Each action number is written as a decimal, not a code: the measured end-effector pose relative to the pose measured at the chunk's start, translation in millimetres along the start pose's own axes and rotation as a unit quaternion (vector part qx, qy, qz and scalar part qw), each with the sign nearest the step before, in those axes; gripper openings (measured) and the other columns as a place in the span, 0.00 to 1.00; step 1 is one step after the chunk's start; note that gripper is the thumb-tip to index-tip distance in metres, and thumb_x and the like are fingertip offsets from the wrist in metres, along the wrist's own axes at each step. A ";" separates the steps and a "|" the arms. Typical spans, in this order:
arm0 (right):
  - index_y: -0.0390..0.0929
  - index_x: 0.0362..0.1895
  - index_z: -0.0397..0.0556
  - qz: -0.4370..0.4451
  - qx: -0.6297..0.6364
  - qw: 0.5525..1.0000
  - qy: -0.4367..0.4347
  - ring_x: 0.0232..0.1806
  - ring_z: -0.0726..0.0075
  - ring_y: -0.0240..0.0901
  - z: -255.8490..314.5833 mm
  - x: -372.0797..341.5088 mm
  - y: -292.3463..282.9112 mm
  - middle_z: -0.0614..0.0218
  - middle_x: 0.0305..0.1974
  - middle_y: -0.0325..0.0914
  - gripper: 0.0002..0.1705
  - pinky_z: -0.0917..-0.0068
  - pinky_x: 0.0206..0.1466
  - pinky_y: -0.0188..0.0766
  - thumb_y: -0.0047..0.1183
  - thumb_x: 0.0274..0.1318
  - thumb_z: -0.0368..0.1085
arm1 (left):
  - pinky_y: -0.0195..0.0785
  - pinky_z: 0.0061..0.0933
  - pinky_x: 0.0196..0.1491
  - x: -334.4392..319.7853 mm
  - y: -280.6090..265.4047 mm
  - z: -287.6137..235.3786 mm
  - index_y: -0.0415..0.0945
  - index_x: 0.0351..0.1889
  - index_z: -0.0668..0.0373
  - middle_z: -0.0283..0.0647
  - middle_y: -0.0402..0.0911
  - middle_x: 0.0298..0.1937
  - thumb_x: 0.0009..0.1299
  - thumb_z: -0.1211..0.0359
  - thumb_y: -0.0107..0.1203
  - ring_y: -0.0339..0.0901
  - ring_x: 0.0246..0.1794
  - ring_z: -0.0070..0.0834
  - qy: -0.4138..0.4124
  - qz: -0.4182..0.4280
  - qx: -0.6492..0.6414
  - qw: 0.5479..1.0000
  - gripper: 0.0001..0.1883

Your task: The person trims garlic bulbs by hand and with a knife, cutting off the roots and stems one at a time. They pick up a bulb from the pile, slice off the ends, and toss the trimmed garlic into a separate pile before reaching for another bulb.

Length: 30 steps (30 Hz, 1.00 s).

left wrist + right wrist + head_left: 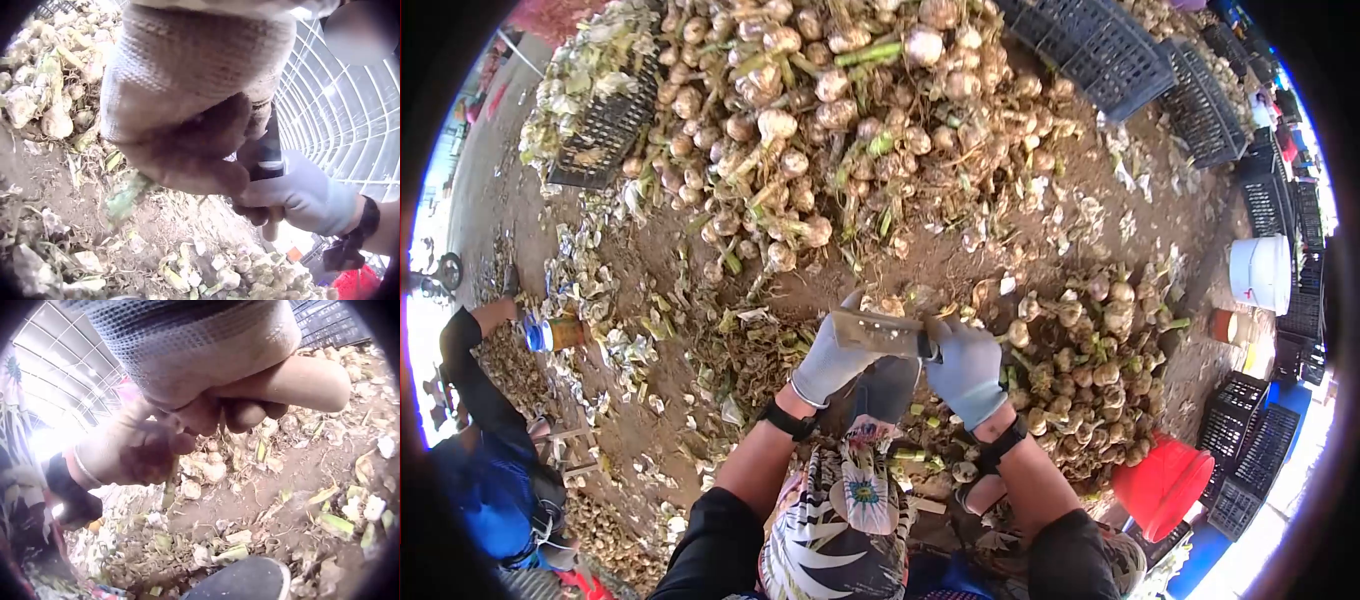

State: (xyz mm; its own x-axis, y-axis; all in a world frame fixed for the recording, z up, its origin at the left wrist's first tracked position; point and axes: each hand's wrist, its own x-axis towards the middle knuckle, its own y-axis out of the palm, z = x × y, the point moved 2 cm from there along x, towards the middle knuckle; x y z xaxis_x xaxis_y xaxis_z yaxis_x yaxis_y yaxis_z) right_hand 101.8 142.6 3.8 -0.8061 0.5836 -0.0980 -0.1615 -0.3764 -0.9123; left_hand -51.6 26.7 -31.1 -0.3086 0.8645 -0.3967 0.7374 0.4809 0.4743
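Note:
A wide metal blade (880, 333) lies across the space between two gloved hands, over the lap. The right hand (965, 370) grips the knife's handle; its pale rounded end (306, 382) sticks out of the fist in the right wrist view. The left hand (832, 362) is at the blade's other end, its curled fingers partly behind the metal. A blurred green stalk (128, 199) protrudes below the left hand (181, 106) in the left wrist view. Whatever is inside its palm is hidden.
A large garlic heap (850, 120) rises in front, with a smaller garlic pile (1090, 370) at right. Around them are black crates (1095, 55), a red bucket (1165, 485), a white bucket (1260, 272) and ground litter. Another person (490, 470) sits at left.

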 end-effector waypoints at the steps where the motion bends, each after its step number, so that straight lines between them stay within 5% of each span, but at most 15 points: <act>1: 0.80 0.44 0.55 0.021 -0.020 0.999 0.019 0.36 0.55 0.80 -1.6 5.1 -2.0 0.67 0.42 0.82 0.20 0.61 0.38 0.75 0.61 0.41 0.37 | 0.76 0.22 0.49 2.2 -4.1 4.6 0.60 0.65 0.66 0.37 0.83 0.47 0.63 0.73 0.68 0.80 0.45 0.22 -0.003 0.014 0.037 0.999 0.35; 2: 0.80 0.44 0.55 0.027 -0.016 0.999 0.024 0.36 0.55 0.80 -4.5 8.9 -2.4 0.67 0.42 0.82 0.20 0.61 0.38 0.75 0.61 0.41 0.37 | 0.76 0.22 0.49 3.9 -9.2 12.7 0.60 0.65 0.66 0.37 0.83 0.47 0.63 0.73 0.68 0.80 0.45 0.22 -0.011 0.013 0.037 0.999 0.35; 3: 0.79 0.44 0.55 0.034 -0.012 0.999 0.011 0.35 0.55 0.80 -7.2 11.8 -2.5 0.66 0.41 0.82 0.19 0.61 0.38 0.74 0.60 0.42 0.37 | 0.76 0.23 0.49 5.0 -9.9 12.9 0.59 0.66 0.66 0.38 0.82 0.49 0.63 0.75 0.68 0.79 0.46 0.23 0.106 0.018 0.270 0.957 0.36; 4: 0.79 0.44 0.55 0.042 -0.008 0.999 -0.001 0.34 0.55 0.80 -8.1 13.1 -1.9 0.66 0.39 0.81 0.19 0.61 0.37 0.74 0.60 0.42 0.38 | 0.76 0.25 0.50 4.3 -9.6 13.6 0.57 0.67 0.65 0.39 0.81 0.50 0.63 0.76 0.67 0.79 0.47 0.23 0.215 0.025 0.484 0.848 0.37; 5: 0.78 0.42 0.56 0.041 0.001 0.998 -0.038 0.34 0.56 0.80 -4.5 12.4 -1.1 0.66 0.36 0.80 0.18 0.61 0.36 0.74 0.60 0.43 0.39 | 0.76 0.25 0.50 4.1 -14.3 15.9 0.57 0.67 0.65 0.39 0.81 0.50 0.63 0.76 0.67 0.79 0.47 0.23 0.209 0.026 0.483 0.850 0.37; 7: 0.78 0.42 0.56 0.066 0.002 0.997 -0.031 0.33 0.56 0.80 1.8 13.5 -3.0 0.66 0.35 0.80 0.17 0.61 0.36 0.74 0.60 0.43 0.40 | 0.76 0.29 0.54 8.7 -14.1 7.9 0.54 0.71 0.65 0.43 0.78 0.57 0.63 0.77 0.68 0.79 0.52 0.27 -0.039 0.036 0.228 0.972 0.41; 13: 0.77 0.39 0.57 0.089 0.021 0.995 -0.030 0.31 0.56 0.80 0.1 21.0 7.1 0.67 0.31 0.79 0.12 0.60 0.35 0.74 0.57 0.47 0.39 | 0.76 0.34 0.58 3.4 -41.4 43.1 0.47 0.76 0.65 0.47 0.75 0.62 0.61 0.80 0.68 0.76 0.58 0.30 -0.049 0.029 -0.005 0.998 0.49; 17: 0.76 0.38 0.57 0.088 0.044 0.995 -0.012 0.31 0.55 0.79 2.6 21.6 14.8 0.66 0.31 0.78 0.13 0.60 0.35 0.74 0.58 0.43 0.38 | 0.77 0.34 0.56 2.9 -38.0 32.2 0.49 0.75 0.65 0.45 0.77 0.59 0.60 0.80 0.69 0.77 0.57 0.31 -0.038 -0.004 0.029 0.999 0.48; 20: 0.76 0.37 0.57 0.068 0.055 0.996 -0.008 0.31 0.55 0.79 -2.9 15.5 25.5 0.67 0.30 0.78 0.13 0.59 0.35 0.74 0.58 0.43 0.37 | 0.78 0.34 0.54 8.9 -34.4 21.2 0.51 0.72 0.67 0.42 0.77 0.57 0.57 0.81 0.70 0.79 0.54 0.29 -0.063 0.046 -0.042 0.996 0.47; 22: 0.76 0.37 0.57 0.063 0.050 0.997 0.006 0.31 0.55 0.79 -5.2 10.1 31.8 0.67 0.30 0.78 0.13 0.59 0.35 0.73 0.58 0.43 0.37 | 0.78 0.31 0.53 7.1 -35.4 27.3 0.50 0.73 0.64 0.42 0.80 0.53 0.59 0.77 0.71 0.81 0.50 0.28 -0.072 0.047 0.117 0.989 0.48; 26: 0.78 0.40 0.57 0.040 0.061 0.997 0.031 0.30 0.52 0.79 -6.0 0.8 45.2 0.65 0.32 0.79 0.11 0.59 0.34 0.74 0.57 0.48 0.38 | 0.78 0.28 0.50 3.7 -33.1 32.2 0.51 0.73 0.64 0.39 0.82 0.49 0.58 0.77 0.71 0.81 0.48 0.26 -0.046 0.038 0.169 0.984 0.48; 28: 0.81 0.42 0.57 0.027 0.066 0.996 0.050 0.31 0.50 0.80 -12.6 -9.1 54.8 0.64 0.34 0.81 0.11 0.58 0.34 0.75 0.57 0.52 0.39 | 0.75 0.24 0.49 1.0 -22.0 28.5 0.60 0.69 0.65 0.36 0.82 0.45 0.54 0.73 0.75 0.79 0.46 0.22 -0.104 -0.015 0.083 0.991 0.45; 30: 0.80 0.45 0.60 0.106 0.001 0.991 0.084 0.34 0.56 0.82 -22.0 -19.1 69.0 0.63 0.35 0.83 0.12 0.62 0.39 0.78 0.55 0.56 0.40 | 0.74 0.24 0.48 -7.3 -6.3 3.7 0.65 0.66 0.63 0.35 0.82 0.44 0.52 0.70 0.76 0.78 0.46 0.20 -0.107 0.000 0.153 0.982 0.43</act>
State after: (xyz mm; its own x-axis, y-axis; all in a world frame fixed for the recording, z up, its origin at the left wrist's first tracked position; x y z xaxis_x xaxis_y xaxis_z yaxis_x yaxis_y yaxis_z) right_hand 118.6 121.3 -66.0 -0.7158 0.6026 -0.3529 0.0007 -0.5048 -0.8633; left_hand -51.7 16.9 -34.0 -0.1993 0.7985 -0.5681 0.8934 0.3863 0.2295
